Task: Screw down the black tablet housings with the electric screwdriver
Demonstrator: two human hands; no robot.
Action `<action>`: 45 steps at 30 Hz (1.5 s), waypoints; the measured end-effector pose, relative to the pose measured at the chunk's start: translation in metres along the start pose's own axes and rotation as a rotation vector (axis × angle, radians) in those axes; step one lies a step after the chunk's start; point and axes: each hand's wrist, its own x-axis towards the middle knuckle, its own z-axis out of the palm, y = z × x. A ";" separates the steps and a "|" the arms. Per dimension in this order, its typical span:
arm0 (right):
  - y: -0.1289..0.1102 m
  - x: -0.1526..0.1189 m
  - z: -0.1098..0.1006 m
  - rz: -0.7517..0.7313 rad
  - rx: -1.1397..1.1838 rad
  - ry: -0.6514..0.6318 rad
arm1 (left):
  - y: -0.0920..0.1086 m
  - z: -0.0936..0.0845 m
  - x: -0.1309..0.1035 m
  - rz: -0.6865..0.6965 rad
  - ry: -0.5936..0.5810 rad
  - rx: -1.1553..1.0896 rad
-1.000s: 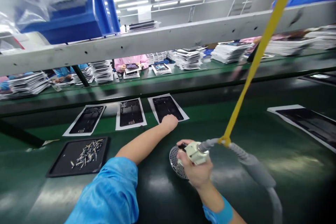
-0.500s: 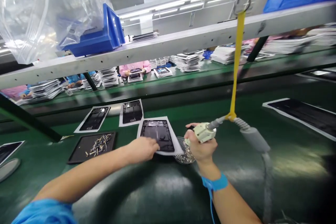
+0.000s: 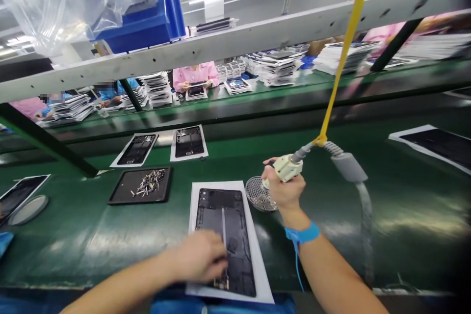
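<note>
A black tablet housing lies on a white sheet near the front edge of the green bench. My left hand is over its lower left part, with bent fingers smeared by motion; whether they grip anything is unclear. In my right hand is a pale corded electric screwdriver, hung from a yellow strap. The tool's tip is hidden behind the hand, over a round perforated dish with small shiny pieces in it. A blue band circles my right wrist.
A black tray with small loose parts lies to the left. Two more tablet housings lie on sheets behind it. A dark panel is at right. Overhead runs a white rail with a blue bin. Co-workers sit beyond.
The tablet housing and its sheet have come towards me, away from the dish, with my left hand moving the same way. My right hand still holds the screwdriver by the dish.
</note>
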 end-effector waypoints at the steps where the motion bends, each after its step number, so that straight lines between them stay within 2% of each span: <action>1: 0.001 0.000 0.000 0.001 -0.002 0.000 | -0.014 -0.008 0.014 -0.072 0.092 0.004; 2: 0.002 0.000 0.000 0.002 -0.004 -0.002 | -0.029 -0.016 0.030 -0.167 0.191 0.020; 4: 0.005 -0.001 0.000 0.004 -0.008 -0.013 | -0.058 -0.027 0.061 -0.321 0.302 0.046; 6: 0.006 -0.001 0.000 0.010 -0.015 -0.025 | -0.082 -0.032 0.085 -0.408 0.313 0.047; 9: 0.006 -0.002 -0.001 0.014 -0.018 -0.015 | -0.101 -0.028 0.101 -0.432 0.294 0.005; 14: 0.004 -0.003 -0.002 0.018 -0.015 -0.021 | -0.107 -0.018 0.095 -0.402 0.372 -0.051; 19: 0.008 -0.007 -0.003 0.025 -0.030 -0.039 | -0.105 -0.012 0.095 -0.407 0.387 -0.096; 24: 0.010 -0.009 -0.004 0.043 -0.042 -0.072 | -0.097 -0.010 0.101 -0.464 0.416 -0.105; 27: 0.003 -0.009 -0.004 0.040 -0.075 -0.069 | -0.100 -0.022 0.078 -0.486 0.470 -0.103; 30: -0.004 -0.007 -0.004 0.004 -0.091 -0.034 | -0.119 -0.053 0.015 -0.551 0.477 -0.128; 32: -0.007 -0.007 -0.004 -0.026 -0.093 -0.026 | -0.138 -0.078 -0.040 -0.714 0.443 -0.104; 34: -0.008 -0.008 -0.003 -0.038 -0.093 -0.036 | -0.157 -0.100 -0.090 -0.914 0.357 -0.032; 36: -0.007 -0.009 -0.003 -0.030 -0.086 -0.050 | -0.173 -0.113 -0.126 -1.062 0.246 0.049; 39: -0.006 -0.010 -0.003 -0.020 -0.067 -0.050 | -0.187 -0.112 -0.145 -1.147 0.106 0.086; 43: -0.004 -0.009 -0.003 -0.042 -0.089 -0.060 | -0.191 -0.094 -0.132 -1.168 0.072 0.097; 45: -0.001 -0.008 -0.003 -0.039 -0.110 -0.068 | -0.191 -0.092 -0.128 -1.181 0.074 0.108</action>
